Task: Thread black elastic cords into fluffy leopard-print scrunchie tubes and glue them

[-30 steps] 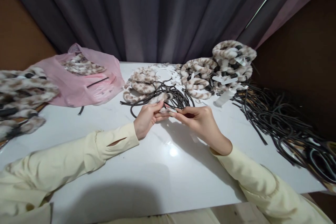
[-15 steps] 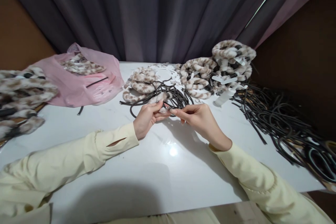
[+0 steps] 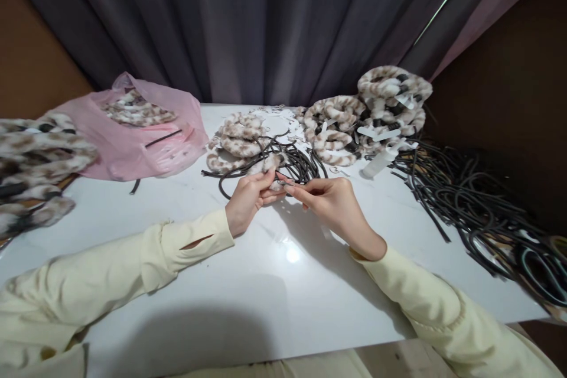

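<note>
A dark curtain (image 3: 230, 29) spans the far side of your workspace, above a glossy white counter (image 3: 212, 307). Your pale yellow sleeves (image 3: 110, 260) reach in from both near corners. A tangle of black cords (image 3: 473, 201) covers the counter's right side; at far left, a pink bag (image 3: 177, 156) lies beside a pile of brown-spotted furry loops (image 3: 48, 153). More spotted loops, the right-hand stack (image 3: 334, 109), rise near the curtain, white tags (image 3: 378, 133) among them. At center, a loose bundle of black cords (image 3: 305, 165) sits just beyond your hands, next to a small group of furry coils (image 3: 241, 130). A white bottle (image 3: 381, 162) leans near the right-hand stack. Your left hand (image 3: 248, 198) grips a short furry piece (image 3: 268, 163), held in front of the cord bundle between thumb and fingers. Your right hand (image 3: 334, 201) brings its fingers to the piece's near end, by a tiny metallic glint; whether they grip anything there, you cannot tell.
</note>
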A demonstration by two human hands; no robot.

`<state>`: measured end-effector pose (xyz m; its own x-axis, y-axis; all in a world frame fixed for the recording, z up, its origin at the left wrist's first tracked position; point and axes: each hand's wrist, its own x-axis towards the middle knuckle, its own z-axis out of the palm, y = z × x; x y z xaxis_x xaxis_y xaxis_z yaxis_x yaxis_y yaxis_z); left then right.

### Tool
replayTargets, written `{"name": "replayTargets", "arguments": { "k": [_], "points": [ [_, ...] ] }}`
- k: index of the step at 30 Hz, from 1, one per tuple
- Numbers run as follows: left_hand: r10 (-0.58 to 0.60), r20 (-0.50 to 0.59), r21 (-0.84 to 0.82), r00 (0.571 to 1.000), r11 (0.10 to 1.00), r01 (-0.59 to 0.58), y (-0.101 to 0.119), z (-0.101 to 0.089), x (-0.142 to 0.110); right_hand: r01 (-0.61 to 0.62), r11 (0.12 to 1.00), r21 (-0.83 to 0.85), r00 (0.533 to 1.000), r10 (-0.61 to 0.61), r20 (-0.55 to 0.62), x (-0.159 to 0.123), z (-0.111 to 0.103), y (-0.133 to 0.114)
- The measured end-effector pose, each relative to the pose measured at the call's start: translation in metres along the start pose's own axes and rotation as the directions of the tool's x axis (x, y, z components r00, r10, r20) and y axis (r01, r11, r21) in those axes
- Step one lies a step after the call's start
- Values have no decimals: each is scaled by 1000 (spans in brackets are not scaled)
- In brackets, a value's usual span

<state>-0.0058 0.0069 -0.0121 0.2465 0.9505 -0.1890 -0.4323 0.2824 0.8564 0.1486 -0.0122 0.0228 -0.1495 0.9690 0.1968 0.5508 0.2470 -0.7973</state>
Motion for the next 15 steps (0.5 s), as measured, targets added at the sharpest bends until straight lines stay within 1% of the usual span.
{"name": "replayTargets", "arguments": {
  "k": [4,7,15],
  "points": [
    [2,10,5,1000,1000,-2,1,2,-1,71,995,-73,997,-73,-34,-2,5,2],
    [-4,-4,2,1000,1000,4,2,4,-2,134,980,-148,988,-144,-62,-4,8,4],
    [11,-3,-24,1000,1000,-11,-1,3,-2,306,907,-288,940,-335,-57,-5,15,9]
  ]
}}
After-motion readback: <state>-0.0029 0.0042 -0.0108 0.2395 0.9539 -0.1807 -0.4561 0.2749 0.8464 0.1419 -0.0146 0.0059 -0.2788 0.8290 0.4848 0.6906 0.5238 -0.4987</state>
